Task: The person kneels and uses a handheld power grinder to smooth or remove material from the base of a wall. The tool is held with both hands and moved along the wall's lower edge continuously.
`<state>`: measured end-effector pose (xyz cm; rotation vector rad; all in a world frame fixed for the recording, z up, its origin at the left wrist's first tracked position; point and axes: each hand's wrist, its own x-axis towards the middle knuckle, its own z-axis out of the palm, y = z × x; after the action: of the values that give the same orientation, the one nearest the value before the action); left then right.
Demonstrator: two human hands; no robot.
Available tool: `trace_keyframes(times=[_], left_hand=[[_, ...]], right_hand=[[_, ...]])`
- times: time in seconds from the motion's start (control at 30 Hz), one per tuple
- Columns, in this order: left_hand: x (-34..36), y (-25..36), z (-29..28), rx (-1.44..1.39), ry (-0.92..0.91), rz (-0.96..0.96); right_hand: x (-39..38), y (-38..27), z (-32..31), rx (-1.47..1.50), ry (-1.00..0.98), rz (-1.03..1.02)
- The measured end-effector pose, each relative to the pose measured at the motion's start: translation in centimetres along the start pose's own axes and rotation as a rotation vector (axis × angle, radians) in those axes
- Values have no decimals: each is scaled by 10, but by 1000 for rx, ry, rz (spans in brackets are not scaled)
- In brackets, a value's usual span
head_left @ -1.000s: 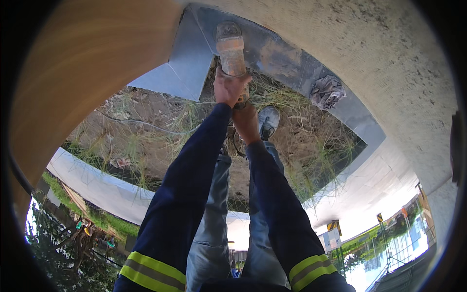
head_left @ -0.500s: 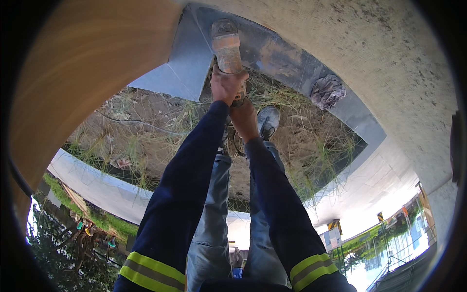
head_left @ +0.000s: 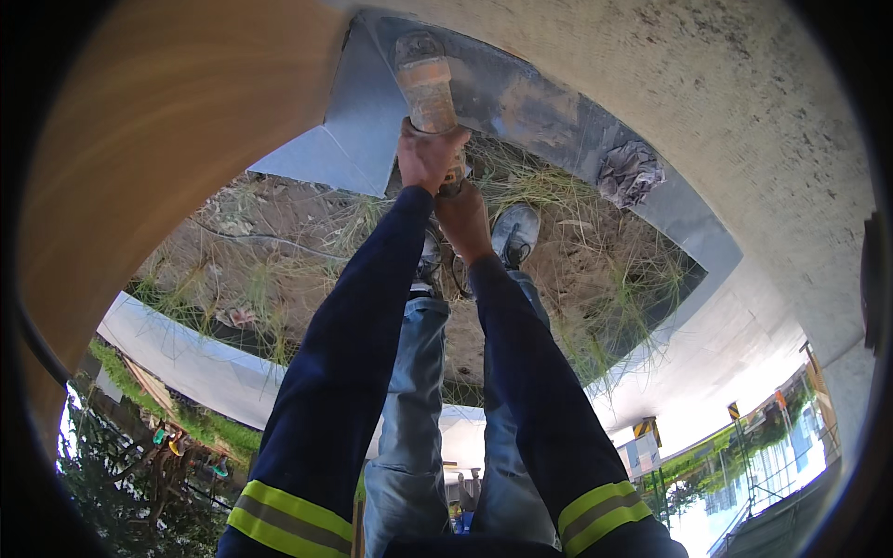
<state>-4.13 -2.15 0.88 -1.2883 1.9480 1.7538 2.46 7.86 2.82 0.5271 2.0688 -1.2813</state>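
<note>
Both my hands are wrapped round a dusty, worn angle grinder (head_left: 428, 93) held out in front of me. My left hand (head_left: 430, 156) grips the middle of its body. Nearer to me, my right hand (head_left: 463, 221) closes round the rear end. The grinder's head points away from me, over a grey slab ledge (head_left: 484, 70) at the foot of the wall. Its underside is hidden, so I cannot tell whether it touches the slab.
A crumpled, dirty cloth or paper (head_left: 630, 174) lies on the ledge to the right. A rough pale wall (head_left: 726, 112) rises beyond it, and a smooth tan surface (head_left: 186, 121) curves along the left. My shoes (head_left: 514, 232) stand in soil with dry grass, where a thin cable (head_left: 270, 239) runs.
The angle grinder and both my hands have shifted slightly left and away from me. My grip has stayed the same.
</note>
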Motion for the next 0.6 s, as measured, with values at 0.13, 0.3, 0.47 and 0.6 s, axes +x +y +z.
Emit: trace_keyframes(times=[0.13, 0.3, 0.47, 0.6], left_hand=[[6, 2, 0, 16, -15, 57], [-11, -6, 4, 158, -62, 90], [1, -11, 0, 49, -1, 70], [18, 1, 0, -19, -14, 13]], right_hand=[[2, -3, -1, 4, -43, 45], [-15, 7, -3, 72, -54, 165], [-10, 0, 2, 23, -14, 76], [8, -5, 4, -4, 12, -28]])
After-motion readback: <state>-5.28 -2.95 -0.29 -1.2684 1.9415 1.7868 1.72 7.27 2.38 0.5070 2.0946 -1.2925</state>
